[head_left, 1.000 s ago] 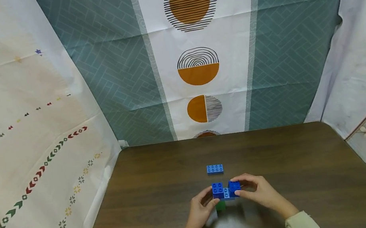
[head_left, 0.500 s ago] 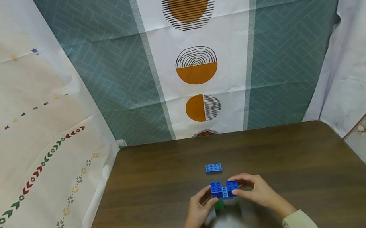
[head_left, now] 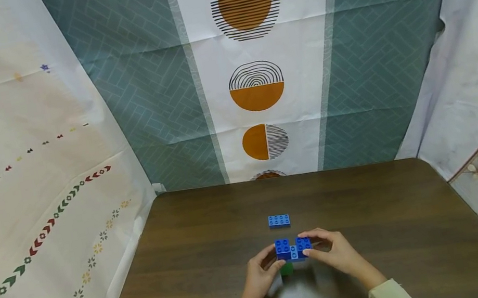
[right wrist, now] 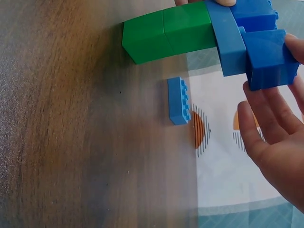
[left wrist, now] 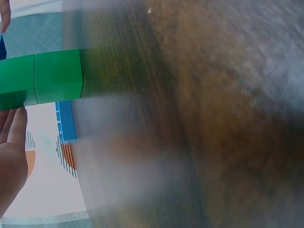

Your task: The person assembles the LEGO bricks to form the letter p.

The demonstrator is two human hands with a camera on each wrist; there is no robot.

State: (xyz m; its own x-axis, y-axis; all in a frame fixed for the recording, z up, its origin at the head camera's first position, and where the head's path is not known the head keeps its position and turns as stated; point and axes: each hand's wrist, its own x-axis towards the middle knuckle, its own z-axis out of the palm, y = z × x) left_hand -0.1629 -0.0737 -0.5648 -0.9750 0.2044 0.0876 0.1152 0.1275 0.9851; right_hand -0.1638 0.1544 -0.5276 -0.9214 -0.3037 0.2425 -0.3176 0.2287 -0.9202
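Note:
Two stacked green bricks (right wrist: 168,31) stand upright on the table (head_left: 205,228) and bear a light blue brick (right wrist: 230,42), which overhangs to the right. On top of that sit two dark blue bricks, a left one (head_left: 282,248) and a right one (head_left: 303,245), with a gap between them. My left hand (head_left: 260,273) holds the stack's left side, its thumb in front and fingers behind. Between thumb and fingers, my right hand (head_left: 339,254) pinches the right dark blue brick. The left fingertips are partly hidden behind the stack.
A loose light blue brick (head_left: 279,221) lies studs up on the table, a short way behind the stack. Patterned cloth (head_left: 260,103) hangs beyond the table's far edge, and more cloth hangs at both sides.

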